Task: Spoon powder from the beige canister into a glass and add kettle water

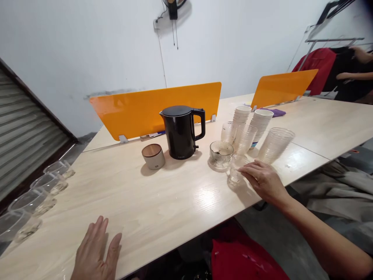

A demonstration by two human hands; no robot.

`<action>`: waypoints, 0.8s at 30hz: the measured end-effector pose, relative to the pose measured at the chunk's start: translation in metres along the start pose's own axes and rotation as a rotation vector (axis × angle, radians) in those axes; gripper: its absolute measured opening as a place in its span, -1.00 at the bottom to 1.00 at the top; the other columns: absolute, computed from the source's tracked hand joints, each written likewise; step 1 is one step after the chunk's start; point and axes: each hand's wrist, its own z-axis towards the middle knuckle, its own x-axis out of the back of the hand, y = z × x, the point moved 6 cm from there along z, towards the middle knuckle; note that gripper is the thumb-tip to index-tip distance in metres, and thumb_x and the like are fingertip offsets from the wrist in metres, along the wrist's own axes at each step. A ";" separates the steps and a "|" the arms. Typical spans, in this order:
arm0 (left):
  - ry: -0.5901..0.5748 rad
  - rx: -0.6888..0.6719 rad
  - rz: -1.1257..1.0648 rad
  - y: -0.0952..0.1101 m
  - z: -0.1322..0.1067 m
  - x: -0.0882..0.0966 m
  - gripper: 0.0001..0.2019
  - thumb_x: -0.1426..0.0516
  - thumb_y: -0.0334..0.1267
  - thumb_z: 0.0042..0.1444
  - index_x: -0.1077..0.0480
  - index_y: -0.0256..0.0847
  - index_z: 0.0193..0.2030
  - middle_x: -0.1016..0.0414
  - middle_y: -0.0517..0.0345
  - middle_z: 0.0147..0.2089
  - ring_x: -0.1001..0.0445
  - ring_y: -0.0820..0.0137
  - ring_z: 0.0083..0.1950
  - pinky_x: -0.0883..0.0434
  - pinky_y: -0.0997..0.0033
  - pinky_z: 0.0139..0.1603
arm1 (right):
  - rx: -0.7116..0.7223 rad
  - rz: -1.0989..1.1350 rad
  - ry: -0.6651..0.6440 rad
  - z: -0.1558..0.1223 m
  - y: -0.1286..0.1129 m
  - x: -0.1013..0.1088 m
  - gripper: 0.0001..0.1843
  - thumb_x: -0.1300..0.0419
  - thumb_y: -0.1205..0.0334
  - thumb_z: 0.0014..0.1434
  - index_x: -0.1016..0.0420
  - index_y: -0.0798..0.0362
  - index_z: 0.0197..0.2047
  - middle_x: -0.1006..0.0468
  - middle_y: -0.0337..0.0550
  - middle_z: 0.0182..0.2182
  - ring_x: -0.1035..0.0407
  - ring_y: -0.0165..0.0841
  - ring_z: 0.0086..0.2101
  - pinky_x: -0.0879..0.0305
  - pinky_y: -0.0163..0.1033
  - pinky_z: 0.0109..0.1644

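My left hand (94, 252) lies flat on the light wooden table (163, 202) near its front edge, fingers stretched out, holding nothing. My right hand (264, 179) reaches to the right side of the table, its fingers around a small clear plastic cup (235, 170) that stands upright. Just behind that cup sits a ribbed glass bowl (221, 154). A black electric kettle (182, 132) stands in the middle, with a small beige canister (153, 156) to its left.
Stacks of clear plastic cups (274, 145) and white paper cups (260, 123) stand behind my right hand. Several clear cups (43, 190) line the table's left edge. Orange dividers (151, 107) rise at the back. Another person's arms (354, 74) show at far right.
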 end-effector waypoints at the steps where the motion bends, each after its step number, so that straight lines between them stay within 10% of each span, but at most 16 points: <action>1: 0.007 0.004 -0.008 0.000 0.000 -0.001 -0.36 0.04 -0.08 0.40 0.08 -0.04 0.56 -0.15 -0.09 0.54 -0.08 -0.05 0.56 -0.22 -0.26 0.47 | -0.026 0.015 0.009 0.000 0.000 0.001 -0.71 -0.12 0.12 0.40 -0.70 -0.10 -0.14 -0.72 -0.12 -0.22 -0.52 -0.17 -0.20 -0.41 0.07 0.08; 24: -0.057 0.025 -0.059 -0.018 -0.005 -0.017 -0.49 0.01 0.01 0.30 -0.39 -0.07 0.31 -0.51 0.01 0.29 -0.32 0.02 0.43 -0.31 -0.10 0.42 | -0.124 0.049 0.051 0.006 0.004 0.013 -0.75 -0.18 0.09 0.32 -0.70 -0.10 -0.21 -0.70 -0.12 -0.26 -0.58 -0.17 -0.23 -0.48 -0.08 -0.14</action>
